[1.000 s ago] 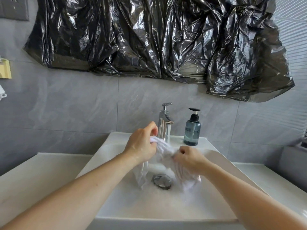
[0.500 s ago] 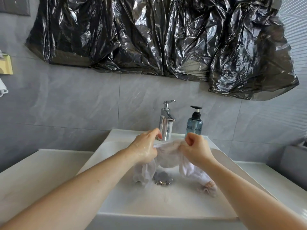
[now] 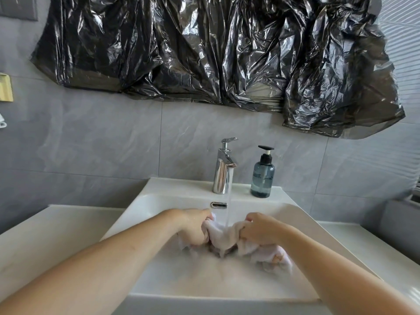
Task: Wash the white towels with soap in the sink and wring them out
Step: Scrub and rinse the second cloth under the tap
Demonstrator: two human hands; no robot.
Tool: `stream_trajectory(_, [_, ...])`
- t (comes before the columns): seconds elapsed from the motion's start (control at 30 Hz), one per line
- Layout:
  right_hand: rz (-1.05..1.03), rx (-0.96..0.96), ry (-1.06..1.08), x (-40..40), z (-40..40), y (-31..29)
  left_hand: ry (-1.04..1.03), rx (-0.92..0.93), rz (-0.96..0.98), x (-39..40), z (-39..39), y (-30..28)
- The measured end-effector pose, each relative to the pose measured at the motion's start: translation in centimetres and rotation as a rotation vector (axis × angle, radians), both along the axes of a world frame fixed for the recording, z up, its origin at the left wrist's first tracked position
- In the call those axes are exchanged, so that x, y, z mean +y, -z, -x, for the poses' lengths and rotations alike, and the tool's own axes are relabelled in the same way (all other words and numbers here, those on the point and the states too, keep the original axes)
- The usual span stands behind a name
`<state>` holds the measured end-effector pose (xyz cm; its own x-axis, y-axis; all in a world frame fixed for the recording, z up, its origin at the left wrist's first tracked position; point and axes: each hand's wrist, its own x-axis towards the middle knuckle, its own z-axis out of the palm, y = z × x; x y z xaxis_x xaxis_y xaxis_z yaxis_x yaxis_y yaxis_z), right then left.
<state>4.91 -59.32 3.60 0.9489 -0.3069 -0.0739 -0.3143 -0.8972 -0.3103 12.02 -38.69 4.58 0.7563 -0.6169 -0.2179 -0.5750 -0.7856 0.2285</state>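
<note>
A wet white towel (image 3: 223, 237) is stretched between both hands low in the white sink (image 3: 145, 205). My left hand (image 3: 195, 226) grips its left end and my right hand (image 3: 259, 229) grips its right end, with more cloth hanging below the right hand. Water runs from the chrome faucet (image 3: 223, 169) onto the middle of the towel. A blue-grey soap pump bottle (image 3: 263, 176) stands on the sink's back ledge, right of the faucet.
A white counter (image 3: 45, 235) flanks the sink on both sides. Grey tiled wall behind, with crumpled black plastic sheeting (image 3: 216, 48) hung above. The overflow slot (image 3: 218, 205) sits just under the faucet. The drain is hidden by the towel.
Both hands have dropped lower into the basin with the towel and spread apart. The towel now sits under the running stream and covers the drain.
</note>
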Motion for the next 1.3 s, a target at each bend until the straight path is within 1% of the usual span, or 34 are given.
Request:
stream_trajectory(0.07, [-0.096,-0.203,0.049,0.2,-0.4,-0.1,-0.027,-0.072,0.134,-0.3,-0.3,0.3])
stream_trajectory(0.13, [-0.233,-0.388,0.076,0.5,-0.7,-0.5,-0.099,-0.052,0.35,-0.8,-0.7,0.6])
stream_trajectory(0.17, [-0.293,-0.472,0.085,0.8,-0.7,-0.7,-0.133,0.003,0.495,-1.1,-0.8,0.5])
stream_trajectory(0.23, [-0.383,-0.592,0.088,1.0,-0.7,-1.0,-0.162,0.195,0.798,-1.6,-0.7,0.0])
stream_trajectory(0.27, [-0.421,-0.626,0.078,1.1,-0.5,-1.1,-0.154,0.284,0.906,-1.9,-0.6,-0.3])
stream_trajectory(0.3, [-0.464,-0.646,0.055,1.5,-0.2,-1.3,-0.135,0.332,0.984,-2.3,-0.4,-0.2])
stream_trajectory(0.33, [-0.52,-0.662,0.015,2.0,0.3,-1.5,-0.139,0.325,1.026,-2.6,-0.4,0.1])
stream_trajectory(0.37, [-0.582,-0.675,-0.043,2.6,0.7,-1.8,-0.148,0.288,1.04,-3.0,-0.5,0.4])
stream_trajectory(0.43, [-0.677,-0.695,-0.184,4.1,1.4,-1.9,-0.174,0.233,1.004,-3.3,-0.7,0.9])
stream_trajectory(0.5, [-0.654,-0.72,-0.273,5.2,1.3,-1.7,-0.172,0.211,1.046,-3.2,-0.5,0.6])
stream_trajectory(0.53, [-0.607,-0.747,-0.261,5.3,0.9,-1.6,-0.154,0.184,1.088,-3.3,-0.3,0.3])
stream_trajectory(0.6, [-0.532,-0.803,-0.152,4.4,-0.1,-1.6,-0.111,0.133,1.167,-3.4,-0.2,0.0])
stream_trajectory(0.63, [-0.54,-0.8,-0.088,3.9,-0.4,-1.7,-0.078,0.135,1.189,-3.6,-0.1,0.1])
stream_trajectory(0.7, [-0.604,-0.714,-0.014,3.3,-0.6,-1.7,-0.037,0.133,1.157,-3.9,-0.1,0.6])
stream_trajectory(0.77, [-0.679,-0.67,-0.069,3.8,0.0,-1.3,-0.058,0.105,1.096,-4.1,-0.5,1.1])
stream_trajectory(0.83, [-0.654,-0.67,-0.167,4.8,0.7,-1.1,-0.104,0.135,1.119,-3.9,-0.7,1.0])
stream_trajectory(0.87, [-0.631,-0.685,-0.178,4.9,0.5,-1.0,-0.105,0.148,1.146,-3.8,-0.5,0.8])
stream_trajectory(0.93, [-0.61,-0.722,-0.101,4.3,-0.3,-1.2,-0.064,0.168,1.162,-3.9,0.2,0.3])
stream_trajectory(1.0, [-0.613,-0.697,-0.012,3.7,-0.8,-1.5,-0.04,0.183,1.132,-4.2,0.4,0.5])
stream_trajectory(1.03, [-0.623,-0.67,-0.016,3.7,-0.7,-1.4,-0.042,0.159,1.105,-4.2,0.1,0.7])
stream_trajectory(1.1, [-0.651,-0.638,-0.089,4.1,0.0,-1.1,-0.082,0.098,1.066,-4.2,-1.0,1.1])
stream_trajectory(1.17, [-0.632,-0.598,-0.149,4.5,0.3,-0.9,-0.097,0.125,1.093,-3.8,-0.9,0.7])
stream_trajectory(1.23, [-0.594,-0.598,-0.104,3.8,-0.4,-1.1,-0.034,0.21,1.151,-3.8,0.2,0.1])
stream_trajectory(1.3, [-0.6,-0.567,-0.02,3.0,-0.9,-1.4,0.086,0.244,1.127,-4.0,1.3,-0.2])
